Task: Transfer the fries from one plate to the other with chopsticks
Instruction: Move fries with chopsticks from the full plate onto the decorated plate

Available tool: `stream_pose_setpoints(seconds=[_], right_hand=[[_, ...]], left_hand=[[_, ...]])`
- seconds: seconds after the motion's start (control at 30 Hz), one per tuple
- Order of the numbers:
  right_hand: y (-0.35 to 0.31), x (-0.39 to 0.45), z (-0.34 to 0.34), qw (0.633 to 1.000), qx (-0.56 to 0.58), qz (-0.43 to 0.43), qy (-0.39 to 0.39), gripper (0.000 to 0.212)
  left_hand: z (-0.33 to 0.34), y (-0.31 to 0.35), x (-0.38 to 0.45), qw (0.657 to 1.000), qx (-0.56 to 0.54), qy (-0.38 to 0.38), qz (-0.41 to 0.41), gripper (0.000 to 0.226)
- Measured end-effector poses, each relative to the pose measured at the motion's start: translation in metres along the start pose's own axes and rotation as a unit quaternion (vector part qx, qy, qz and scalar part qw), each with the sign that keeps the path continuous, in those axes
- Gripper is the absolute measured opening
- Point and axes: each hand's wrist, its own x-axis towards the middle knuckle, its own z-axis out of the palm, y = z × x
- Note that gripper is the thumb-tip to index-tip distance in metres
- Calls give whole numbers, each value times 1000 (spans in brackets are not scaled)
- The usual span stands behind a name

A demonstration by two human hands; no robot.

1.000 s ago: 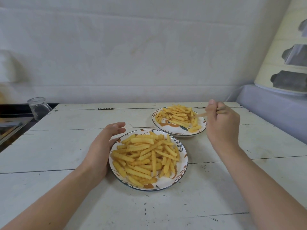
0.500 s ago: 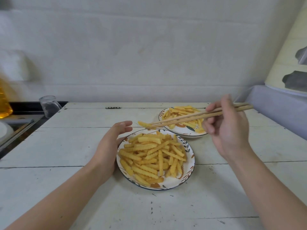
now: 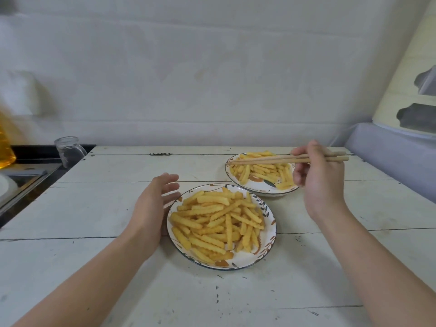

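Note:
Two patterned white plates stand on the white wooden table (image 3: 94,208). The near plate (image 3: 269,246) is heaped with crinkle-cut fries (image 3: 219,223). The far plate (image 3: 264,191) holds a smaller pile of fries (image 3: 262,171). My right hand (image 3: 318,182) grips a pair of wooden chopsticks (image 3: 266,159), held level over the far plate with the tips pointing left. Nothing is between the tips. My left hand (image 3: 153,208) rests open against the near plate's left rim.
A clear glass jar (image 3: 68,154) stands at the table's back left corner, beside a dark counter with a metal sink edge (image 3: 26,182). A yellow bottle (image 3: 6,147) is at the far left. A grey-blue surface (image 3: 396,159) borders the table's right side.
Half a second ago the chopsticks carried a fry above the near plate. The fry has left the tips, and the chopsticks have swung back right over the far plate. My left hand's fingers spread a little.

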Motion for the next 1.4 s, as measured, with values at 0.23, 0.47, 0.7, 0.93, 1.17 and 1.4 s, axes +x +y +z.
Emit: stream_pose_setpoints(seconds=[0.23,0.47,0.7,0.93,1.17,1.4], right_hand=[[-5,29,9,966,-227,-124,26,48],[20,15,3,981,-165,-71,72,51],[8,21,-5,990,-69,-27,121,46],[-15,27,-20,998,59,4,38,47],[-29,33,-35,998,69,-4,12,57],[-26,35,-35,993,63,-17,103,53]], left_hand=[[2,0,-2,998,56,7,-5,29],[-6,1,8,987,155,33,25,25],[-6,0,8,985,168,33,18,25],[-4,-5,7,987,156,10,28,24],[-4,-9,6,987,155,-1,29,24],[-3,-9,5,991,128,-11,28,23]])
